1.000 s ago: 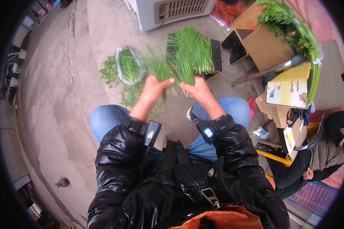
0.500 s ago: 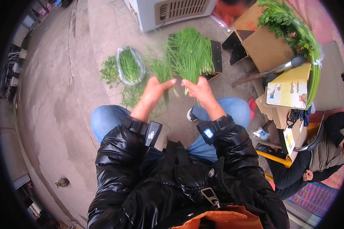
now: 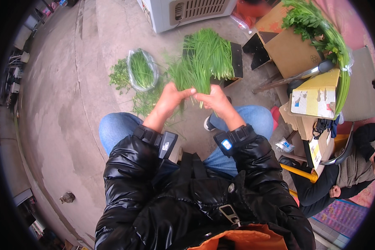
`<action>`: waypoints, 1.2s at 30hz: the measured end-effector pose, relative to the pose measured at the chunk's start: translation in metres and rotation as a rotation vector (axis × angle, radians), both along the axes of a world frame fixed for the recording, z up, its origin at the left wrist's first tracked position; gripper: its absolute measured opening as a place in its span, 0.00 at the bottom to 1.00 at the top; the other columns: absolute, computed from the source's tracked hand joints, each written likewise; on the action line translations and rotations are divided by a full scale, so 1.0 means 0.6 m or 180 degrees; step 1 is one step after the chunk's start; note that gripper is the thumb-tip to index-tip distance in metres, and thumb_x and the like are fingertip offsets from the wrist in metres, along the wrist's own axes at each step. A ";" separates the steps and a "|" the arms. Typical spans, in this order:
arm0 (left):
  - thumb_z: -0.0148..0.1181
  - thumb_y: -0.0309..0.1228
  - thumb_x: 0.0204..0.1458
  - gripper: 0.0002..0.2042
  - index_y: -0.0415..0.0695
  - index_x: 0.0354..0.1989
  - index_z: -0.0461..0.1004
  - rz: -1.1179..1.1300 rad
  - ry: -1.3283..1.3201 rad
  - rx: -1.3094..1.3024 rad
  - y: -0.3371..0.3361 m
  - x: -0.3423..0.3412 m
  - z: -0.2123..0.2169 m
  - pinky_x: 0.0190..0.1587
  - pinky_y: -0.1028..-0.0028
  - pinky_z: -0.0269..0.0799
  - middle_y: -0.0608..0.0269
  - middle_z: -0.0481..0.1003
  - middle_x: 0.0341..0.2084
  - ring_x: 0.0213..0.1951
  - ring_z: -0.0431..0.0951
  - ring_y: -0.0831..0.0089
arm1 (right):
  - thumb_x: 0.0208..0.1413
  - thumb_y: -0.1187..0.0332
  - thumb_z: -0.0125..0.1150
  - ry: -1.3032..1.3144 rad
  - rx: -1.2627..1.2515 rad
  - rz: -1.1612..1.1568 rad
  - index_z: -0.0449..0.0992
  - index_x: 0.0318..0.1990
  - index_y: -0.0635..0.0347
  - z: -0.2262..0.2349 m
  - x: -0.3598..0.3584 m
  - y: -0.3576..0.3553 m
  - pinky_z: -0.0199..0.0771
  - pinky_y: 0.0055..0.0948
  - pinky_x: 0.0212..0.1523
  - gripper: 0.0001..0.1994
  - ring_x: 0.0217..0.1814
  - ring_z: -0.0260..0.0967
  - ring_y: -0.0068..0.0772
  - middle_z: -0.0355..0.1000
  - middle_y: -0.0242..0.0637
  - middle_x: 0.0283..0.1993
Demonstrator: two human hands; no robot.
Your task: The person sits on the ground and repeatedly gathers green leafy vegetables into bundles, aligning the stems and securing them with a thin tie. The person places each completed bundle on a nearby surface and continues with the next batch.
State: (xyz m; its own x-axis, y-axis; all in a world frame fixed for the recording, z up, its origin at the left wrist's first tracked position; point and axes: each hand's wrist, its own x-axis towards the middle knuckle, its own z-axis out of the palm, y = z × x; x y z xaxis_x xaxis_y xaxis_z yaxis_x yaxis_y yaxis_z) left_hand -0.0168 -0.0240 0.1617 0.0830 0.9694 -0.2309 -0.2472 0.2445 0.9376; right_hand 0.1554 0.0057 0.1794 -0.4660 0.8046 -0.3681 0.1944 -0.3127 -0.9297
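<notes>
My left hand (image 3: 169, 99) is closed around a thin bunch of green chives (image 3: 177, 76), whose leaf ends are blurred. Close beside it, my right hand (image 3: 216, 100) pinches the stem ends of a thicker bunch (image 3: 200, 79), thumb toward the left thumb. Their thumb tips meet or nearly meet between the bunches. Behind my right hand, a pile of chives (image 3: 221, 58) lies across a dark box (image 3: 237, 62). Left of my hands stands a clear plastic bag (image 3: 142, 75) with more chives inside. Loose green trimmings (image 3: 146, 101) lie on the ground below the bag.
Leafy green herbs (image 3: 119, 76) lie left of the bag. A white slatted appliance (image 3: 196, 12) stands ahead. At right are cardboard boxes (image 3: 293, 52), long celery (image 3: 341, 79) and a metal-armed chair (image 3: 341, 154). A seated person's hand (image 3: 335, 191) shows at far right.
My hands have come closer together, the right shifting slightly left with its bunch. The chives in my left hand now overlap the right-hand bunch, closing the gap between them.
</notes>
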 end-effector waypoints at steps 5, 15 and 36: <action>0.61 0.27 0.48 0.09 0.39 0.37 0.74 0.0040 -0.0051 -0.0039 0.001 -0.004 0.006 0.29 0.80 0.64 0.68 0.74 0.28 0.26 0.69 0.81 | 0.46 0.61 0.64 0.0139 -0.0131 -0.0099 0.76 0.33 0.60 -0.006 0.002 0.005 0.58 0.17 0.16 0.12 0.17 0.60 0.14 0.67 0.24 0.20; 0.58 0.30 0.51 0.10 0.37 0.39 0.73 0.0342 -0.0491 -0.0186 0.003 -0.002 0.003 0.30 0.79 0.66 0.64 0.75 0.28 0.26 0.70 0.80 | 0.47 0.66 0.65 0.0120 -0.0231 -0.0019 0.74 0.36 0.60 0.004 -0.004 -0.001 0.53 0.15 0.16 0.11 0.16 0.54 0.11 0.67 0.25 0.24; 0.46 0.37 0.59 0.19 0.32 0.47 0.68 0.0772 -0.1714 -0.0384 0.019 -0.022 -0.005 0.47 0.67 0.71 0.49 0.73 0.43 0.43 0.75 0.65 | 0.44 0.62 0.66 -0.0211 0.0102 0.0583 0.77 0.40 0.57 -0.006 -0.018 -0.017 0.60 0.18 0.18 0.15 0.18 0.59 0.15 0.68 0.25 0.22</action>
State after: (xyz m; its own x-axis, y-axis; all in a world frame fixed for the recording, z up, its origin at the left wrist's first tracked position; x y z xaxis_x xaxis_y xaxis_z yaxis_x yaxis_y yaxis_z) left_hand -0.0301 -0.0127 0.1589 -0.0013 0.9449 -0.3274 -0.7416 0.2187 0.6342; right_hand 0.1448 -0.0043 0.1756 -0.5813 0.7204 -0.3784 0.3064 -0.2370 -0.9219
